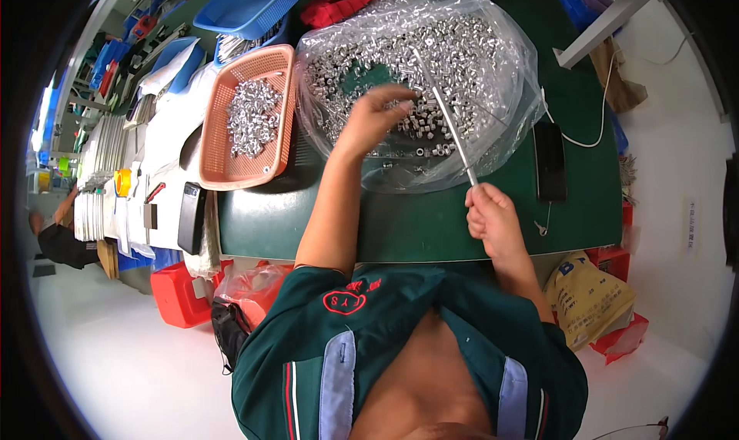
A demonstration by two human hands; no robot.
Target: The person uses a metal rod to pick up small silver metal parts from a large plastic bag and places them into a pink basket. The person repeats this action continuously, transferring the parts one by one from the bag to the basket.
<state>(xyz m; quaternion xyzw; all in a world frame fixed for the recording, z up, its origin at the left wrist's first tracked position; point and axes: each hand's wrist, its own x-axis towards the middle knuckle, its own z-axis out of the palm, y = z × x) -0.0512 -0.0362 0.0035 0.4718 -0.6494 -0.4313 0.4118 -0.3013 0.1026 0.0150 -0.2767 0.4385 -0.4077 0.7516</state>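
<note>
My right hand (pixel 493 217) is closed round the lower end of a thin, straight metal rod (pixel 450 124), which slants up and to the left. Beyond it lies a large clear plastic bag (pixel 508 124), spread wide on the dark green table (pixel 269 228). Heaped on the bag are many small silvery metal sleeves (pixel 462 43). Over the left part of this heap is my left hand (pixel 373 117), its fingers bent and smeared by motion; whether they hold a piece cannot be made out. The rod's far tip reaches above the sleeves.
A pink perforated basket (pixel 209 143) with small metal pieces stands left of the bag. Blue trays (pixel 246 13) and a red cloth (pixel 346 0) are behind. Dark phones lie on both sides, the right one (pixel 550 163) beside a white cable. A metal post (pixel 608 24) rises at the right.
</note>
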